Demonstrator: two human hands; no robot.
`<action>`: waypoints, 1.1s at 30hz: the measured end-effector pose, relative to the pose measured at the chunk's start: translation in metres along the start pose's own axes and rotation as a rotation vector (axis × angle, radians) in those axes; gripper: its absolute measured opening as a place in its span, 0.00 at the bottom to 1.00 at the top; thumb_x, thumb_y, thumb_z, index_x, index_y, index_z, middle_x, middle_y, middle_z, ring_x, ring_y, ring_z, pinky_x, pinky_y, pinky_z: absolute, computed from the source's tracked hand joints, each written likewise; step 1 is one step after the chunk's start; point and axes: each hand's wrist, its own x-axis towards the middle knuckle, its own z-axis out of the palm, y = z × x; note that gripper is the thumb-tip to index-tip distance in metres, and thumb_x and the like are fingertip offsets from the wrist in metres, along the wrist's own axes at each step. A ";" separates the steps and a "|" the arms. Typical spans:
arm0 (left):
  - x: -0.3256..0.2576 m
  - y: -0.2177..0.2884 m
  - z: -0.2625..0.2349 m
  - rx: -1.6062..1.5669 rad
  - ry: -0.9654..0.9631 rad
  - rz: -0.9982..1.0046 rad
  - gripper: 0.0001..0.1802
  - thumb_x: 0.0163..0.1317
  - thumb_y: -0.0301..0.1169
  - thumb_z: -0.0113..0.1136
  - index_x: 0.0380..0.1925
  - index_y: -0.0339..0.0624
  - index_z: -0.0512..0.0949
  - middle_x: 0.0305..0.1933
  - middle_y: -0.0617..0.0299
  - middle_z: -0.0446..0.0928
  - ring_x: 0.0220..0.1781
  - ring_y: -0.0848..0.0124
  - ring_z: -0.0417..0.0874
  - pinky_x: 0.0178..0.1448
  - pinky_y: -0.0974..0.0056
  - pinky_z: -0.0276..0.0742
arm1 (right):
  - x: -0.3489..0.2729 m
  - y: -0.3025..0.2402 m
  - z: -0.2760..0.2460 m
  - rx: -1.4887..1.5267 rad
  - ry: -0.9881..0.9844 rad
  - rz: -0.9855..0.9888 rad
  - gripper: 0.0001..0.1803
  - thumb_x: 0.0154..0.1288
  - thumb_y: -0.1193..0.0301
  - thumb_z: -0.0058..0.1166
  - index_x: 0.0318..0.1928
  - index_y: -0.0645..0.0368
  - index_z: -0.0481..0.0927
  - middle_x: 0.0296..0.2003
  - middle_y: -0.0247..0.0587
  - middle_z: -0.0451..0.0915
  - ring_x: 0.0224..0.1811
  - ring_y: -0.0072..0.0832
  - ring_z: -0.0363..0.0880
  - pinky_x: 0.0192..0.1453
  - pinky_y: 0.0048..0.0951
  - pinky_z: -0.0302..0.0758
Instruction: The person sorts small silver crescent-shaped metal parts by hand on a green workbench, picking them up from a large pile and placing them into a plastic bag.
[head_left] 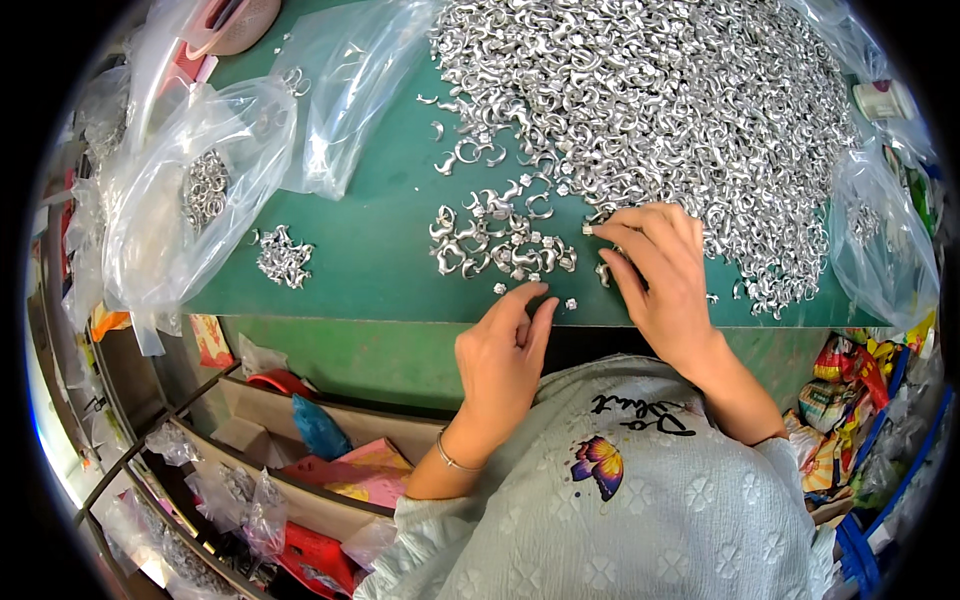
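A big heap of small curved silver metal parts (pixel 660 110) covers the far right of a green table (pixel 380 240). A smaller spread of the same parts (pixel 495 240) lies in front of it. My left hand (pixel 505 350) rests at the table's front edge, fingertips together beside a few tiny square silver pieces (pixel 570 303); whether it pinches one I cannot tell. My right hand (pixel 660 275) lies flat at the heap's near edge, fingers spread, fingertips touching loose parts.
A small separate cluster of silver parts (pixel 283 257) lies at the left. Clear plastic bags (pixel 190 190), one holding metal rings, sit at the left and back; another bag (pixel 880 240) is at the right. Cardboard boxes with clutter (pixel 320 460) stand below the table edge.
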 end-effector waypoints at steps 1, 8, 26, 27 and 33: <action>0.002 0.000 0.002 0.014 0.029 0.000 0.09 0.53 0.19 0.65 0.34 0.38 0.79 0.13 0.67 0.58 0.16 0.80 0.57 0.20 0.72 0.54 | 0.007 -0.005 0.001 0.001 -0.025 -0.022 0.14 0.52 0.75 0.59 0.42 0.59 0.79 0.43 0.34 0.74 0.47 0.33 0.69 0.49 0.35 0.61; 0.013 -0.005 -0.002 0.083 0.121 0.042 0.08 0.53 0.21 0.66 0.33 0.41 0.79 0.13 0.63 0.62 0.13 0.74 0.60 0.18 0.68 0.57 | 0.015 -0.001 0.011 -0.018 -0.058 -0.044 0.08 0.51 0.75 0.60 0.35 0.57 0.78 0.39 0.32 0.72 0.43 0.31 0.67 0.47 0.34 0.59; 0.001 0.013 0.003 -0.002 0.041 -0.010 0.05 0.53 0.18 0.65 0.30 0.37 0.79 0.13 0.70 0.55 0.16 0.83 0.54 0.21 0.74 0.49 | 0.010 -0.012 0.027 -0.167 0.009 -0.075 0.07 0.45 0.71 0.57 0.28 0.58 0.76 0.33 0.35 0.70 0.41 0.31 0.66 0.46 0.34 0.61; 0.001 0.014 0.004 -0.012 0.027 -0.016 0.05 0.53 0.19 0.65 0.29 0.36 0.79 0.13 0.70 0.56 0.16 0.83 0.53 0.21 0.74 0.48 | 0.011 -0.012 0.026 -0.166 0.003 -0.085 0.07 0.44 0.71 0.55 0.26 0.58 0.76 0.31 0.35 0.69 0.41 0.31 0.66 0.45 0.32 0.61; 0.001 0.019 0.007 -0.014 0.027 -0.075 0.04 0.56 0.19 0.62 0.32 0.36 0.79 0.13 0.71 0.56 0.16 0.83 0.53 0.21 0.73 0.47 | 0.012 -0.010 0.028 -0.171 0.040 -0.111 0.05 0.45 0.72 0.55 0.25 0.58 0.76 0.27 0.35 0.69 0.39 0.31 0.66 0.44 0.32 0.61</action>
